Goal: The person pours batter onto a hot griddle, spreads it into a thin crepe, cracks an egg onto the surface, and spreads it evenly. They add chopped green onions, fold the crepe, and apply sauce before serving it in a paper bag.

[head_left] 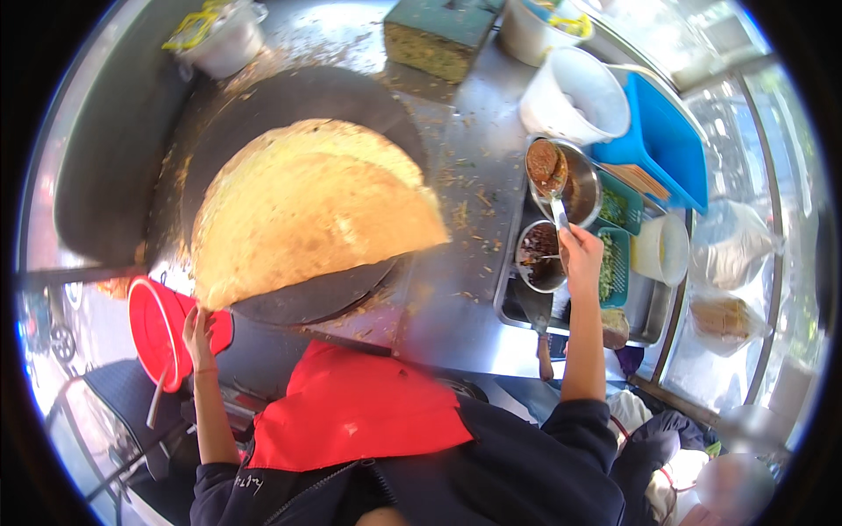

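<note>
A large folded crepe point(316, 223) lies on a round dark griddle point(309, 92), its right corner reaching past the griddle's edge. My left hand point(199, 332) pinches the crepe's lower left corner between thumb and fingers. On the right, my right hand point(581, 258) grips the metal handle of a ladle point(547, 169) heaped with reddish-brown sauce. The ladle's bowl is over the rim of a steel pot point(585, 187) of sauce. Just below that pot stands a smaller container of dark sauce point(541, 253) with a utensil in it.
Green baskets of chopped greens point(612, 263), a white tub point(660, 250) and a wood-handled scraper point(543, 335) are at the steel tray point(503, 289). Behind stand a white bucket point(575, 95) and a blue bin point(658, 144). A red bucket point(158, 335) is at the left.
</note>
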The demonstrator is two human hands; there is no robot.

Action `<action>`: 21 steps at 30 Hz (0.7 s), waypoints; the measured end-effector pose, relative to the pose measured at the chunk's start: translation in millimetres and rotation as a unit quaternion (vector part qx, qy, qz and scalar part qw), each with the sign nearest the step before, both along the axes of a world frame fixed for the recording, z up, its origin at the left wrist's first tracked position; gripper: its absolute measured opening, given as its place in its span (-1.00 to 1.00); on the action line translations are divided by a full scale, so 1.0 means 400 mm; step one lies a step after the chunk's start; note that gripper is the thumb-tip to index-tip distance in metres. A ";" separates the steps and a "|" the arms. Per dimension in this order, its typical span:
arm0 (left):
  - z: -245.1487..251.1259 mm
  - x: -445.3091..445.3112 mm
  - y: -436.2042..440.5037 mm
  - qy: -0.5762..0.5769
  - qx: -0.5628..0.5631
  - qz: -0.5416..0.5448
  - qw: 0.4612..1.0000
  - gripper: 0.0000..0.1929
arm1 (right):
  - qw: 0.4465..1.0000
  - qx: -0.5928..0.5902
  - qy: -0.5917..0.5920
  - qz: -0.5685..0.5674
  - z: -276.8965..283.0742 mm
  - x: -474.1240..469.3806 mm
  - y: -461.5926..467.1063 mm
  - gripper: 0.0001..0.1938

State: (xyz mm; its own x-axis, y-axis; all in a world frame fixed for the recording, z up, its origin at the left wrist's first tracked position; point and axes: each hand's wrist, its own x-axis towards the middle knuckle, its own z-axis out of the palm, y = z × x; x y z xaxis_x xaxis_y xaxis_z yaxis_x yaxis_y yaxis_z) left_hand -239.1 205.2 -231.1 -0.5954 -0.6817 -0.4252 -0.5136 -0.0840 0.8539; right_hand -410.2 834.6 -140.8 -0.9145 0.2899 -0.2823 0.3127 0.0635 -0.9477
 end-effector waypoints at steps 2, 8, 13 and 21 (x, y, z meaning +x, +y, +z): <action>0.017 -0.002 0.003 0.043 0.096 0.019 0.994 -0.69 | 0.995 0.086 0.031 0.035 0.018 0.044 -0.148 -0.88; 0.015 -0.042 0.026 0.137 0.161 -0.002 0.977 -0.86 | 0.804 0.478 0.248 0.252 -0.029 0.200 -0.636 -0.98; 0.046 -0.088 -0.018 0.165 0.190 0.004 0.968 -0.88 | 0.863 0.442 0.162 0.181 0.040 0.260 -0.781 -0.97; 0.029 -0.143 -0.104 0.148 0.243 -0.048 0.957 -0.86 | 0.983 0.175 -0.036 0.047 -0.030 0.242 -0.807 -0.83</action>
